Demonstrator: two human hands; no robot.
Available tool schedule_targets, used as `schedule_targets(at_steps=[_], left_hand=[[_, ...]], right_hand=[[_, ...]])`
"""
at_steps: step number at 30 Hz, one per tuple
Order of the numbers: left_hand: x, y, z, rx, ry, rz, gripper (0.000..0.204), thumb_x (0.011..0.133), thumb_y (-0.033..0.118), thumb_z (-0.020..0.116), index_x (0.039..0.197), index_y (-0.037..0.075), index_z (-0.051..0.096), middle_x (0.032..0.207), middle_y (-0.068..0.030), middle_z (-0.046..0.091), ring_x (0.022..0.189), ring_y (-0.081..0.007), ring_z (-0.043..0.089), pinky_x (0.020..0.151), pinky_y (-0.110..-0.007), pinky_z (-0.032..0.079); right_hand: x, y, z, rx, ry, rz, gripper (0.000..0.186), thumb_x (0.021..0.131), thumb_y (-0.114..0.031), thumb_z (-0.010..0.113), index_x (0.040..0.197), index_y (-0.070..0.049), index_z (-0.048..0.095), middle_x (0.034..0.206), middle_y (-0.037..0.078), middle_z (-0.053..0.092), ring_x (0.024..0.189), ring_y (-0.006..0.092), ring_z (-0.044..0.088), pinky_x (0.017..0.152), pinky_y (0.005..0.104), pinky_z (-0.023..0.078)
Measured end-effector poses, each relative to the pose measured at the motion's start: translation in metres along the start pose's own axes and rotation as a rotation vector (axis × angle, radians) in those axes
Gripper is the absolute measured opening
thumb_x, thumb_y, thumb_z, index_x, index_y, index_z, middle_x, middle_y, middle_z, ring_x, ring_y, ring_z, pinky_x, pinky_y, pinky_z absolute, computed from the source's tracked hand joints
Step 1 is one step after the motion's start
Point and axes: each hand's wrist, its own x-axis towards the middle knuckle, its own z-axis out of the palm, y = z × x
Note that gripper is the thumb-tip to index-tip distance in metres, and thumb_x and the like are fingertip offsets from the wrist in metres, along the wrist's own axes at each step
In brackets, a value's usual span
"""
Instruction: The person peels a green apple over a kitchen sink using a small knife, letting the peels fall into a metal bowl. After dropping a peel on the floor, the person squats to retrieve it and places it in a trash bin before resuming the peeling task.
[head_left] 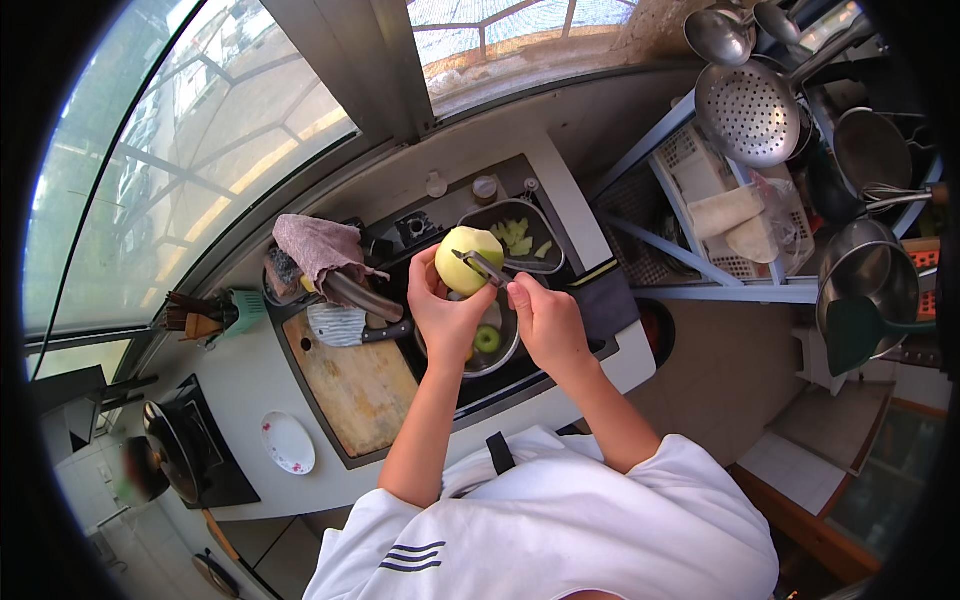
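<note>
My left hand (445, 315) is closed around a pale, mostly peeled apple (468, 258), held up over the sink. My right hand (548, 322) grips a peeler (489, 268), and its head lies against the side of the apple. Under my hands, partly hidden by them, is a round metal bowl (507, 352) with a green apple (487, 339) in it. Beyond my right hand a rectangular metal tray (551, 263) holds several green peelings (515, 235).
Left of the sink are a wooden cutting board (350, 385), a knife (388, 331) on a striped cloth, and a mauve cloth (318, 246). A white plate (288, 443) lies on the counter near a stove (205, 440). Ladles and a skimmer (748, 113) hang at the right.
</note>
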Motion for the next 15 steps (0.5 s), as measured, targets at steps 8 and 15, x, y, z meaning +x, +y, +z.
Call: schedule_targets(at_steps=[8,15], left_hand=[[0.004,-0.006,-0.006,0.073,0.036,0.014,0.063,0.067,0.003,0.085,0.119,0.002,0.05,0.112,-0.0099,0.063,0.104,-0.0174,0.063,0.093,-0.031,0.05],[0.0,-0.008,-0.002,-0.018,0.058,0.016,0.067,0.069,0.001,0.082,0.125,0.004,0.046,0.118,-0.0106,0.057,0.11,-0.0188,0.059,0.096,-0.032,0.048]], right_hand=[[0.015,0.012,0.014,-0.084,-0.011,0.136,0.036,0.105,-0.034,0.044,0.088,-0.005,0.059,0.064,0.02,0.062,0.064,0.0428,0.063,0.055,0.0515,0.048],[0.052,0.121,0.023,-0.423,-0.135,0.33,0.045,0.104,-0.036,0.04,0.085,-0.003,0.064,0.081,0.023,0.067,0.082,0.0459,0.063,0.072,0.0543,0.05]])
